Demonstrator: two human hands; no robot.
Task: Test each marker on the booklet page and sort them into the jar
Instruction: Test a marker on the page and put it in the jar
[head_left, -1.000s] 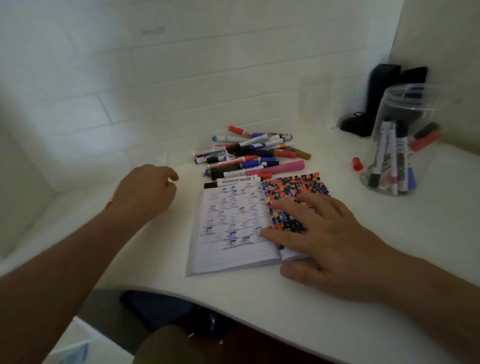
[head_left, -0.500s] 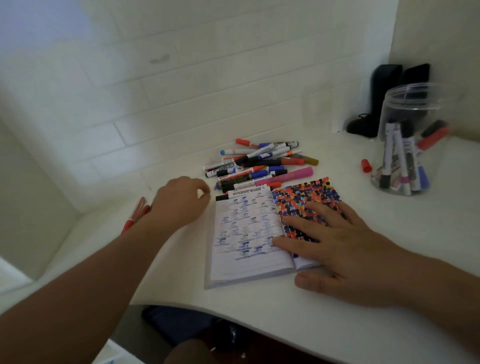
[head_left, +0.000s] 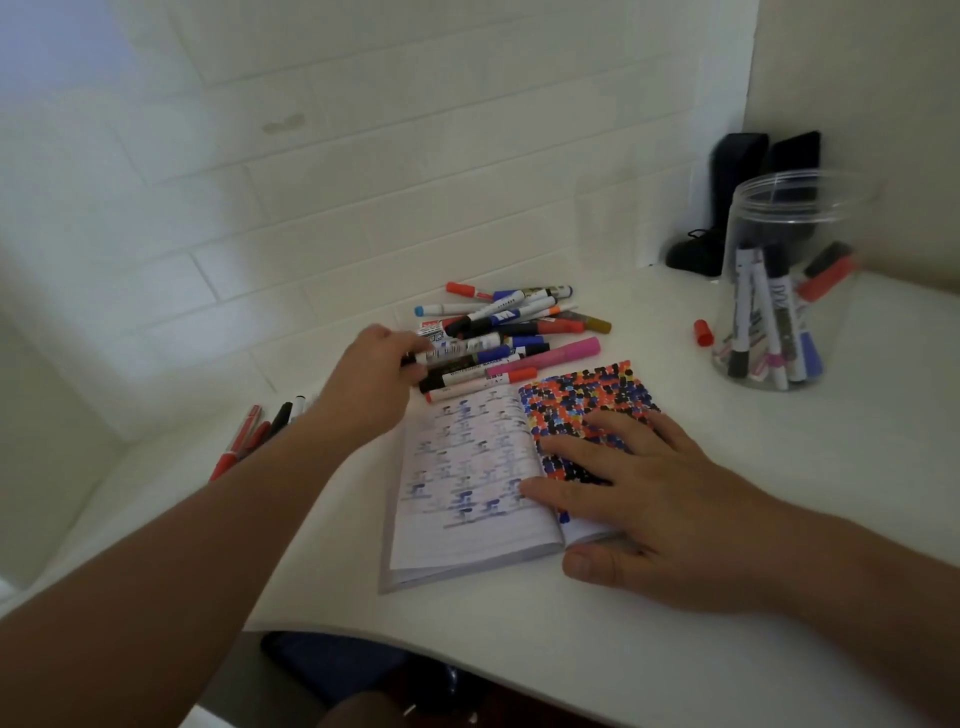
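Already at the pile of markers (head_left: 511, 338), the left hand (head_left: 374, 384) had its fingers curled onto a white-barrelled marker (head_left: 457, 349) at the pile's near edge; whether it truly gripped it could not be told. At 6 o'clock from the pile lay the open booklet (head_left: 467, 483) on the white table (head_left: 675, 649), its right page dense with coloured dots. The right hand (head_left: 649, 499) pressed flat, fingers straight, on that page. At 3 o'clock stood the clear jar (head_left: 779, 291) holding several markers, a loose red cap (head_left: 703, 331) just beside it.
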